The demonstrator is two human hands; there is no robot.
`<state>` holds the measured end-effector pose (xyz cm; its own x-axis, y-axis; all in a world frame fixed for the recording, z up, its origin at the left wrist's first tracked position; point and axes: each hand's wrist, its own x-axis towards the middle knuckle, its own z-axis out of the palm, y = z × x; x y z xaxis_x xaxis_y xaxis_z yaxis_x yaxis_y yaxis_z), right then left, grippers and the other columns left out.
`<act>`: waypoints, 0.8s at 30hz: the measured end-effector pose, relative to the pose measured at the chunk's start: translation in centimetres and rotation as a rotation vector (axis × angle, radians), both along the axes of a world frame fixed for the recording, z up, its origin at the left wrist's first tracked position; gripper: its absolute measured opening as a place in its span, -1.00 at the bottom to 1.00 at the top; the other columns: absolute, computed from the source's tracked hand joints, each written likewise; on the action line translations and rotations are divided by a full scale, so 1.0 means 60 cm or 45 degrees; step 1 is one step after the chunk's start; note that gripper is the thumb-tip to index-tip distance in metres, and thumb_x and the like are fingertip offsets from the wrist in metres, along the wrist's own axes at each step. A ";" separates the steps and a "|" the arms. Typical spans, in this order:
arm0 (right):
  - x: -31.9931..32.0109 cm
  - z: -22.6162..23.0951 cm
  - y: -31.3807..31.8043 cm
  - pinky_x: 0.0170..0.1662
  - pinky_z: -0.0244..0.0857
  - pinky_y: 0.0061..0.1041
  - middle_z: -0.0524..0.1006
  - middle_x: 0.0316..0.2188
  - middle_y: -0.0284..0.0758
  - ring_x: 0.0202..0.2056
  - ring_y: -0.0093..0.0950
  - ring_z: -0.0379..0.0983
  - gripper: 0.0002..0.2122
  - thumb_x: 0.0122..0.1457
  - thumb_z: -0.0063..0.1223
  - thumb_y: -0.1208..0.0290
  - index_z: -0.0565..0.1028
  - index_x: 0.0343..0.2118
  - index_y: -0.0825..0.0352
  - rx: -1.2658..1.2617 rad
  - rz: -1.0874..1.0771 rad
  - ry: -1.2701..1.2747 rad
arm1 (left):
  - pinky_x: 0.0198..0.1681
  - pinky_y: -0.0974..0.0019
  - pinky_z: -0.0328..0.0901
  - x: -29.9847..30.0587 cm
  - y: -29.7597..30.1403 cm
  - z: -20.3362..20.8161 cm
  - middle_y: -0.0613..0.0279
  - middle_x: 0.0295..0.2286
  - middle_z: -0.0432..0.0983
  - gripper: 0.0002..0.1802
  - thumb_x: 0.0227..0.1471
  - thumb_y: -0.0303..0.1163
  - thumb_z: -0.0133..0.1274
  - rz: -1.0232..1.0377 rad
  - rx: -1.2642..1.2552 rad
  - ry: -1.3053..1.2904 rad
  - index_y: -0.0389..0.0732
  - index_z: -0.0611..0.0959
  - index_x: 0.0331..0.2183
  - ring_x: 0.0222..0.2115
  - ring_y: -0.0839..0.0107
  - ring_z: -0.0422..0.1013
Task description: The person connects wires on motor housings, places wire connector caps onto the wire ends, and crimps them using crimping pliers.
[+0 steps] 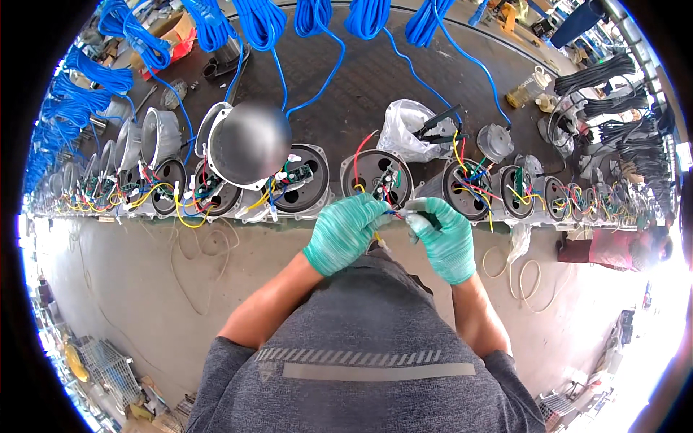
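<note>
Both my hands wear green knit gloves and meet at the bench's near edge, in front of a round grey motor housing (363, 171) with a green circuit board inside. My left hand (346, 234) pinches thin coloured wires that come from this housing. Close beside it, my right hand (445, 242) is closed, with fingertips at a small whitish piece, perhaps a connector, on the wire ends; its exact shape is hidden. A red wire (359, 149) arches up out of the housing. To the right lies another open housing (459, 189) with loose yellow, red and blue wires.
A long dark bench (346, 79) carries a row of similar housings. A round metal cover (249, 144) stands at left. Behind the housings are a clear plastic bag (406, 130) and black-handled cutters (439, 121). Coiled blue cables (258, 25) line the far side. Another person (613, 249) is at far right.
</note>
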<state>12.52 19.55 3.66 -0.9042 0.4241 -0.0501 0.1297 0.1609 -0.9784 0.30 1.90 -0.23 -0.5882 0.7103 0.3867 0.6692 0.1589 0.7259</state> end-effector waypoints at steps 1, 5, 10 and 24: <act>-0.002 0.001 0.000 -0.30 0.43 -0.59 0.68 -0.36 -0.40 -0.41 -0.65 0.52 -0.85 0.31 0.23 0.53 0.65 -0.09 0.38 0.057 0.022 -0.031 | -0.30 0.09 0.45 -0.001 0.000 -0.001 0.07 -0.34 0.63 -0.81 0.11 -0.39 0.29 -0.002 0.001 0.001 -0.20 0.76 -0.21 -0.34 0.04 0.58; -0.016 0.014 0.002 -0.18 0.49 -0.44 0.71 -0.28 -0.23 -0.31 -0.42 0.66 -0.85 0.26 0.27 0.51 0.68 -0.13 0.37 0.322 0.103 -0.064 | -0.29 0.08 0.47 -0.007 -0.003 0.004 0.10 -0.33 0.63 -0.76 0.04 -0.46 0.27 -0.057 -0.098 0.108 -0.17 0.75 -0.18 -0.34 0.05 0.58; -0.027 0.023 0.013 -0.19 0.49 -0.32 0.66 -0.27 -0.16 -0.28 -0.19 0.64 -0.82 0.22 0.31 0.44 0.68 -0.14 0.34 0.551 0.286 -0.051 | -0.29 0.04 0.46 -0.009 -0.003 0.009 0.12 -0.34 0.61 -0.73 0.02 -0.47 0.25 -0.079 -0.119 0.150 -0.16 0.74 -0.16 -0.34 0.04 0.57; -0.321 -0.023 0.400 0.10 0.48 -0.20 0.58 0.02 -0.19 0.06 -0.16 0.54 -0.72 0.19 0.23 0.44 0.64 -0.02 0.25 2.018 0.929 -0.528 | -0.24 0.04 0.45 -0.011 -0.001 -0.008 0.11 -0.30 0.66 -0.78 0.07 -0.42 0.31 -0.063 0.010 -0.039 -0.17 0.77 -0.18 -0.30 0.01 0.58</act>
<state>-6.77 43.54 2.26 -0.9472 -0.1504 -0.2831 -0.2179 0.9499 0.2243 -0.34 1.83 -0.71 -0.5638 0.7360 0.3749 0.6538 0.1203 0.7471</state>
